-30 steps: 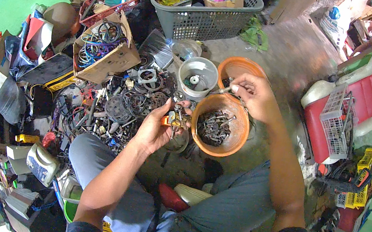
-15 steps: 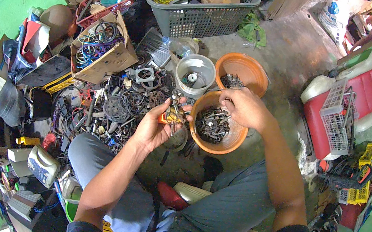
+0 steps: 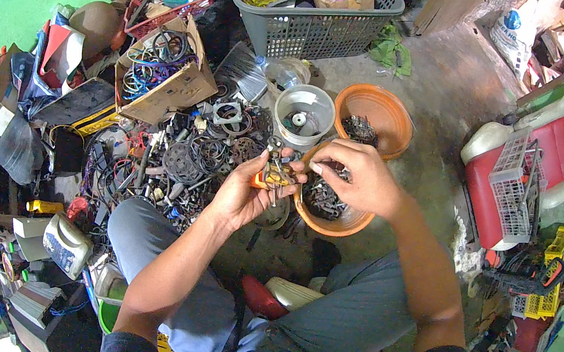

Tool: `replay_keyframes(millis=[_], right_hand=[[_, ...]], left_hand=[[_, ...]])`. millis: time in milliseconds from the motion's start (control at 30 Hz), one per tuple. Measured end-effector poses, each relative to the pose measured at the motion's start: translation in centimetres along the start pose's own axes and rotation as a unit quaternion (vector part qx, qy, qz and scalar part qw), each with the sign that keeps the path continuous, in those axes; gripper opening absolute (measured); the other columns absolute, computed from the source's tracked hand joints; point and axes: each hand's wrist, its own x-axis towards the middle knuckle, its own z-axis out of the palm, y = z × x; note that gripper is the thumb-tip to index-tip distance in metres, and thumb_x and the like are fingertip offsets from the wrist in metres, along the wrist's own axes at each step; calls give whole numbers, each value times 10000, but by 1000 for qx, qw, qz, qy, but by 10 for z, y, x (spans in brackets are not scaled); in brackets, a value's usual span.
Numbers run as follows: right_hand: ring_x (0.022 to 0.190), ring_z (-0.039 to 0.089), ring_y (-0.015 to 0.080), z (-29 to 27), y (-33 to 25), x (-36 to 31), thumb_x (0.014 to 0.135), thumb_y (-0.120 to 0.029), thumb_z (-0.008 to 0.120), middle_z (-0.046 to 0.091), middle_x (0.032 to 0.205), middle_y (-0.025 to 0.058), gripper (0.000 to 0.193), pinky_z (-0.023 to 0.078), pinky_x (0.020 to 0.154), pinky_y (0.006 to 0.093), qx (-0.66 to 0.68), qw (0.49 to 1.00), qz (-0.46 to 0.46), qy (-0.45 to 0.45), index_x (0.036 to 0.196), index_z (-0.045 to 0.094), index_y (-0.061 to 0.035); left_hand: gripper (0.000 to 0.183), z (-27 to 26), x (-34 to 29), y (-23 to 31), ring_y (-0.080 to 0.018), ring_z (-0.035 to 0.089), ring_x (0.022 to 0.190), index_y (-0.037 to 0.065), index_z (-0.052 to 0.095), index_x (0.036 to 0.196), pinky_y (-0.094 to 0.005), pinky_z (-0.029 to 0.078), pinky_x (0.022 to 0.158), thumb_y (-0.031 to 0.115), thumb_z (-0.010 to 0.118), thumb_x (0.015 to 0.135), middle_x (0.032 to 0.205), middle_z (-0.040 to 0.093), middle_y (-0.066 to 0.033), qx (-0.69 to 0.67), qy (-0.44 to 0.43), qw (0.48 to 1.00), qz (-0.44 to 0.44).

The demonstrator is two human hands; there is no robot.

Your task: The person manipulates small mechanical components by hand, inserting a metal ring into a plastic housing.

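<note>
Well, left hand clamps loose yellow-and-silver metal hardware; crowded grip could spill pieces into nearer round orange plastic tub (right hand grip: can't tell).

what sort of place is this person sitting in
Probably a repair workshop or parts storeroom, judging by the large heap of mechanical parts, the cardboard box of tangled cables, and the nearer orange tub holding what look like loose bolts.
</note>
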Motion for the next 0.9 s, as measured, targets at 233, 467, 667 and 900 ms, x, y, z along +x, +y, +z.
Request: replay_keyframes(millis=[233, 467, 667, 900], right_hand=[[756, 664, 211, 15, -7, 0, 815, -131, 778, 662, 844, 71, 228, 531, 687, 352, 30, 999, -12, -14, 1016, 708, -51], [797, 641, 254, 29, -5, -1, 812, -108, 770, 638, 882, 85, 197, 514, 714, 375, 23, 1000, -13, -7, 965, 694, -8], [815, 629, 288, 27, -8, 1, 861, -80, 707, 636, 867, 105, 107, 494, 735, 389, 52, 999, -2, -11, 917, 678, 7], [800, 626, 221, 34, -6, 4, 886, -66, 677, 626, 837, 97, 98, 485, 718, 355, 123, 992, 37, 20, 923, 661, 23]], left_hand=[[428, 13, -4, -1, -317, 643, 1135, -14, 460, 1375, -414, 577, 948, 283, 360, 1084, 1289, 599, -214, 60, 30, 998, 23], [434, 10, -5, -2, -271, 660, 1097, -11, 472, 1372, -394, 579, 943, 297, 381, 1081, 1277, 605, -198, 72, 34, 996, 33], [460, 6, -4, -3, -275, 676, 1056, -28, 484, 1358, -397, 591, 919, 324, 391, 1076, 1213, 631, -196, 90, 24, 996, 15], [475, 0, -4, -1, -267, 693, 975, -38, 492, 1346, -387, 603, 880, 339, 399, 1072, 1137, 656, -177, 82, 8, 997, 10]])
